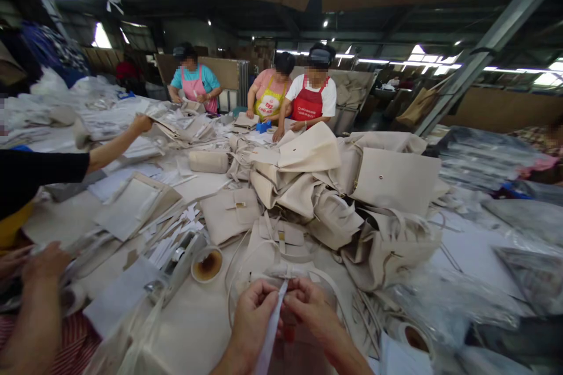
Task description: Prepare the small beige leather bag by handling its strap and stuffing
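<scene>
My left hand [251, 316] and my right hand [310, 307] meet near the bottom middle, both pinching a narrow white strip [271, 328] that runs down between them. Just beyond my fingers lies a beige handbag [277, 246] with a flap and a gold clasp, its straps looping over the table [197, 316]. A small cup with brown residue [206, 265] stands to the left of my left hand.
A heap of beige bags [352, 187] fills the middle of the table. Clear plastic bags [461, 293] lie at right. A person's arms [39, 299] work at my left; another arm [114, 146] reaches from the left. Three aproned people [308, 99] stand at the far end.
</scene>
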Demonstrator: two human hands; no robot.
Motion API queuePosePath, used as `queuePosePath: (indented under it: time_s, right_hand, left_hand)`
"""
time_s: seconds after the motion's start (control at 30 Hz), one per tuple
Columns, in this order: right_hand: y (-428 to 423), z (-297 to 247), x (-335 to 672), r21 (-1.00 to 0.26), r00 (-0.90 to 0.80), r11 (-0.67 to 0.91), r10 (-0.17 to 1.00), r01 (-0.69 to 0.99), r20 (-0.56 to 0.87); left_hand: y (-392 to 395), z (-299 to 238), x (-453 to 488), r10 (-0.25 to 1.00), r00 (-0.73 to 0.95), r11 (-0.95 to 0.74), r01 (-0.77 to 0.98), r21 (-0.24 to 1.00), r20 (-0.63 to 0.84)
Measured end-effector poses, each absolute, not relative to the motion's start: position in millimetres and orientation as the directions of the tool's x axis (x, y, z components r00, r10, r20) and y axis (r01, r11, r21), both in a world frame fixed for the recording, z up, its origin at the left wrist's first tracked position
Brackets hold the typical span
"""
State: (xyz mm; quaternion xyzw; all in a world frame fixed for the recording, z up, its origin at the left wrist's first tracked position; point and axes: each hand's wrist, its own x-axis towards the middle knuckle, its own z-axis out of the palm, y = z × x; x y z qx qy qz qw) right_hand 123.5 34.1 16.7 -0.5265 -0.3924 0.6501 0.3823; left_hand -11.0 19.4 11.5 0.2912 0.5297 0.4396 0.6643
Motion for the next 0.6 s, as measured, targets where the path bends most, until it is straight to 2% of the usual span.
queuePosePath:
  time_s: [0.1, 0.23, 0.4, 0.53, 0.6]
  right_hand:
    - [29.5, 8.3, 109.1, -0.89, -0.069, -0.337, 0.941, -0.308, -0.332]
    - [24.1, 3.8, 96.8, -0.846, 0.075, -0.289, 0.931, -0.449, -0.358]
    - [20.6, 8.8, 104.0, -0.732, -0.1, -0.454, 0.875, -0.509, -0.473]
    - [23.3, 16.9, 112.4, -0.651, -0.241, -0.481, 0.872, -0.587, -0.426]
    - [25.0, 17.6, 114.0, -0.66, -0.253, -0.461, 0.885, -0.593, -0.391]
  left_hand:
    - [17.3, 10.4, -6.3, 0.856, 0.097, 0.5, -0.397, 0.77, -0.507]
    - [13.2, 1.1, 0.8, 0.848, 0.088, 0.505, -0.437, 0.744, -0.523]
    - [9.1, -7.5, 2.0, 0.859, 0.113, 0.483, -0.504, 0.716, -0.5]
    - [8.9, -6.6, -0.8, 0.833, 0.171, 0.523, -0.553, 0.648, -0.527]
    - [9.5, -6.2, -1.3, 0.818, 0.199, 0.545, -0.569, 0.616, -0.54]
